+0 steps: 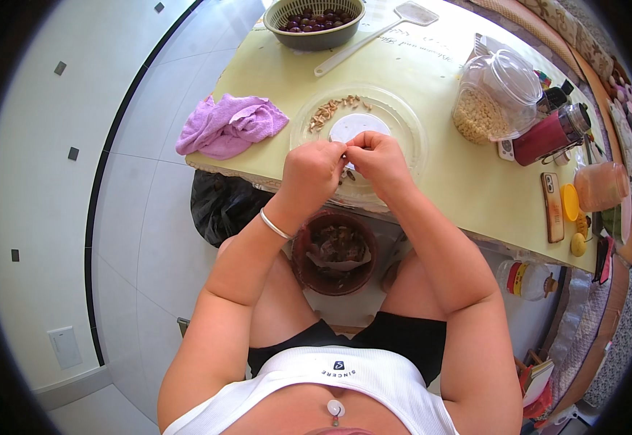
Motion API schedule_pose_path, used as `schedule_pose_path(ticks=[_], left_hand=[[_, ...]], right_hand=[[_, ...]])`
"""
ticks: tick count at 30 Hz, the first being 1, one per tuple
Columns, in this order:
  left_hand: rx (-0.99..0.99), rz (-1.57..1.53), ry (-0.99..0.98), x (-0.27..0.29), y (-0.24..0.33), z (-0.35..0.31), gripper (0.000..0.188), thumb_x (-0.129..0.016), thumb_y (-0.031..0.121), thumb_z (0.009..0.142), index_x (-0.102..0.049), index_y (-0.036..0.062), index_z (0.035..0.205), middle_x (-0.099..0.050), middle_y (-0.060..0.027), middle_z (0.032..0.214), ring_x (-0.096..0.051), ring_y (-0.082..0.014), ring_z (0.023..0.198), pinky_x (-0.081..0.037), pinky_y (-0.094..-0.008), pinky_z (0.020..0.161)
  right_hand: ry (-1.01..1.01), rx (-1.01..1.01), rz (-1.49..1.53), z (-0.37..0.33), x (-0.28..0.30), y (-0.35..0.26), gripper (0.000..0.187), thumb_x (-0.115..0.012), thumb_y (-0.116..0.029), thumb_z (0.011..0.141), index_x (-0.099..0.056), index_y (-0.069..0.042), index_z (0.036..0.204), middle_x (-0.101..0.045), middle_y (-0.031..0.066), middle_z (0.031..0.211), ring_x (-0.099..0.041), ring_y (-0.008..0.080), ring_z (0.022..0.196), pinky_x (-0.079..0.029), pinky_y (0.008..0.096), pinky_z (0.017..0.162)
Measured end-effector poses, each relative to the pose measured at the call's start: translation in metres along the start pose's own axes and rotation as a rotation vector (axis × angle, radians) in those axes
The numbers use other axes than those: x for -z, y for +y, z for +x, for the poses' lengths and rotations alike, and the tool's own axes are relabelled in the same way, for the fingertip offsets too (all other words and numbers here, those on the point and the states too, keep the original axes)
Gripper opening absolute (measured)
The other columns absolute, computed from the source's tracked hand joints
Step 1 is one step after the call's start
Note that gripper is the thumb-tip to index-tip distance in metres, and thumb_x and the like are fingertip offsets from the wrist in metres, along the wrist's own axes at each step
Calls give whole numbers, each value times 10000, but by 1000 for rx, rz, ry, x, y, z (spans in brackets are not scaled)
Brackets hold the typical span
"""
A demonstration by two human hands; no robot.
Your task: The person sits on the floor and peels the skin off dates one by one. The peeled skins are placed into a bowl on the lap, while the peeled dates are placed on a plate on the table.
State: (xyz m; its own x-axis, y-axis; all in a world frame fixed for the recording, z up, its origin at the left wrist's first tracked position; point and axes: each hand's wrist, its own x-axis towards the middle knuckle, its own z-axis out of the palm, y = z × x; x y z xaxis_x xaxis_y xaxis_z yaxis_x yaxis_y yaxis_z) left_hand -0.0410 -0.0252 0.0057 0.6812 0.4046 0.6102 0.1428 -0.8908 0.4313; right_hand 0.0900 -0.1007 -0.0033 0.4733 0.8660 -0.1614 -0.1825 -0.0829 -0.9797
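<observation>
Over a clear round plastic lid or tray (419, 138) near the table's front edge, my two hands meet fingertip to fingertip. My left hand (313, 171) is closed in a pinch, and my right hand (381, 167) pinches right beside it. Whatever sits between the fingertips is too small and covered to name. Behind the fingers a white disc (359, 127) lies in the middle of the tray. Small tan pieces (325, 113) are scattered along its far left part. A few dark bits (349, 175) lie just below my fingers.
A lilac cloth (233, 127) lies at the table's left corner. Far back are a grey basket (316, 42) of dark red fruit and a white swatter (363, 51). To the right stand a clear jar (481, 114) of pale kernels, a dark red bottle (548, 138) and a phone (551, 207). A bucket (334, 284) stands below.
</observation>
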Motion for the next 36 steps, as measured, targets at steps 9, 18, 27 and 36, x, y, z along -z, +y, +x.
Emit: schedule_pose_path(ticks=[9, 18, 27, 36], left_hand=[[245, -208, 55, 2, 7, -2, 179, -706, -31, 740, -691, 20, 911, -680, -108, 742, -643, -176, 614, -497, -273, 563], [634, -1024, 20, 3, -6, 0, 160, -691, -53, 783, -703, 8, 931, -674, -48, 715, -597, -68, 619, -478, -196, 559], [553, -756, 9, 6, 6, 2, 187, -656, -76, 801, -696, 7, 964, -672, -41, 737, -602, -65, 642, -489, -192, 575], [467, -598, -37, 6, 2, 0, 142, -679, -64, 793, -682, 4, 917, -670, -54, 734, -613, -80, 653, -497, -199, 578]], right_hand=[[-46, 67, -11, 4, 1, 0, 83, -650, -56, 738, -587, -6, 716, -560, 16, 650, -469, 69, 556, -358, 228, 477], [-189, -130, 376, 3, 10, -9, 65, -640, -24, 750, -577, -20, 765, -550, 6, 648, -416, 47, 494, -276, 204, 427], [-150, -68, 234, 4, 10, -7, 65, -645, -36, 762, -583, -19, 756, -538, 1, 644, -423, 47, 508, -294, 208, 436], [-121, -75, 168, 0, 6, -8, 62, -651, -29, 757, -591, -12, 760, -542, 1, 641, -443, 52, 511, -289, 208, 430]])
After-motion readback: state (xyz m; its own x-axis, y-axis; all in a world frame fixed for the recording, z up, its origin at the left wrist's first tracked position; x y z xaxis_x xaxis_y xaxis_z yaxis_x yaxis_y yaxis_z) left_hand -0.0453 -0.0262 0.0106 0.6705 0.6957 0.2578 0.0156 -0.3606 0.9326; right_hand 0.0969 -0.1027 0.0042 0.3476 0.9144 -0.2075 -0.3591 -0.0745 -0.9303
